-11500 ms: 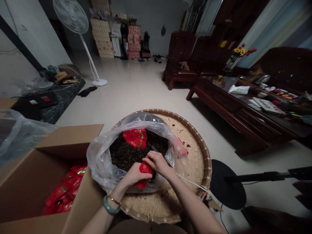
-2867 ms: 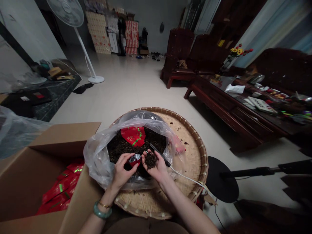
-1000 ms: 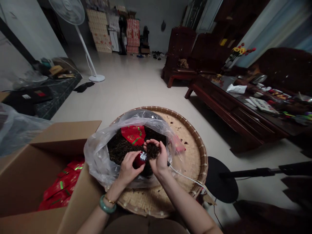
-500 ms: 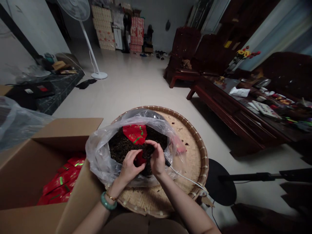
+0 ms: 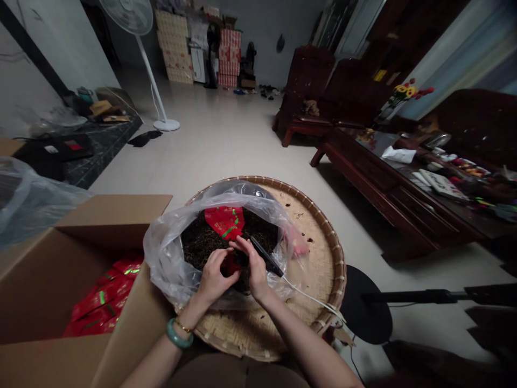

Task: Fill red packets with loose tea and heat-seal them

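Observation:
A clear plastic bag (image 5: 165, 258) of dark loose tea leaves (image 5: 197, 248) sits on a round woven bamboo tray (image 5: 319, 253). Both my hands work over the bag's near side. My left hand (image 5: 212, 277) is closed around a small red packet (image 5: 231, 265). My right hand (image 5: 252, 267) pinches at the same packet's top, fingers pressed together. A black pen-like tool (image 5: 264, 257) with a white cord (image 5: 311, 296) lies against my right hand. Another red packet (image 5: 224, 221) rests on the tea at the far side.
An open cardboard box (image 5: 81, 269) with several red packets (image 5: 105, 302) stands at my left. A dark wooden table (image 5: 404, 178) with clutter is at the right, chairs behind it. A standing fan (image 5: 137, 32) and stacked boxes are far back. A black round base (image 5: 365, 312) lies right of the tray.
My right hand, which held a handful of tea above the packet, has come down and now pinches the packet's top. The left hand keeps its hold.

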Action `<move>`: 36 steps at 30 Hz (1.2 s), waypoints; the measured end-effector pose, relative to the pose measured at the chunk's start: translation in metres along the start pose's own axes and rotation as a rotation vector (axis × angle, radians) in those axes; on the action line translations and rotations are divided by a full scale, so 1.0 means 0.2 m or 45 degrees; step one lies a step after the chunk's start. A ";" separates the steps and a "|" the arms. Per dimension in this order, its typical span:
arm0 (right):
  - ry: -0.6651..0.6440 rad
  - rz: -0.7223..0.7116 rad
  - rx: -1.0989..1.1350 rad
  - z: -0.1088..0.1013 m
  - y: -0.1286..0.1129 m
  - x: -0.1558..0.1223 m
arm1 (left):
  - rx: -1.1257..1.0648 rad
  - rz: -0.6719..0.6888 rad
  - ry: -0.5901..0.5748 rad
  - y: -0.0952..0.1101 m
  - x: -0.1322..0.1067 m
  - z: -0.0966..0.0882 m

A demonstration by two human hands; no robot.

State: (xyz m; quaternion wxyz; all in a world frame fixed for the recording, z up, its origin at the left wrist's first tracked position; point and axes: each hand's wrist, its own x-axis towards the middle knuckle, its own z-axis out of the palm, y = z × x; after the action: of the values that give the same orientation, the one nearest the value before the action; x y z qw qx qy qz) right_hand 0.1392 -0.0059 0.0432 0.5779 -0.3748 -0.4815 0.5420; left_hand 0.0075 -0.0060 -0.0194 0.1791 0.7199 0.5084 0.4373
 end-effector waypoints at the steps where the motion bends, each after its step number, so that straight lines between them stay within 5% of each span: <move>1: -0.014 0.024 0.027 0.00 0.00 0.00 | 0.004 -0.003 0.013 0.00 0.00 0.00; 7: -0.126 0.172 0.072 -0.06 0.00 -0.02 | -0.023 -0.058 0.024 -0.03 -0.02 0.00; 16: -0.301 0.071 -0.281 -0.15 -0.03 0.00 | -0.081 -0.095 -0.054 0.00 -0.02 -0.03; 23: -0.420 -0.097 -0.538 -0.17 -0.07 0.02 | -0.085 -0.103 -0.067 0.00 -0.03 -0.03; 30: -0.760 -0.405 -1.190 -0.16 -0.09 0.05 | -0.037 -0.068 -0.074 -0.01 -0.03 -0.03; 36: -0.692 -0.507 -1.349 -0.13 -0.06 0.05 | 0.059 -0.054 -0.089 -0.02 -0.02 -0.02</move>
State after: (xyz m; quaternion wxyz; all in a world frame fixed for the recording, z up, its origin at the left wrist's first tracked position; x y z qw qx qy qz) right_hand 0.1665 0.0038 0.0490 0.2606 -0.3623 -0.8750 0.1877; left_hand 0.0018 -0.0086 -0.0227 0.1893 0.7278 0.5269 0.3960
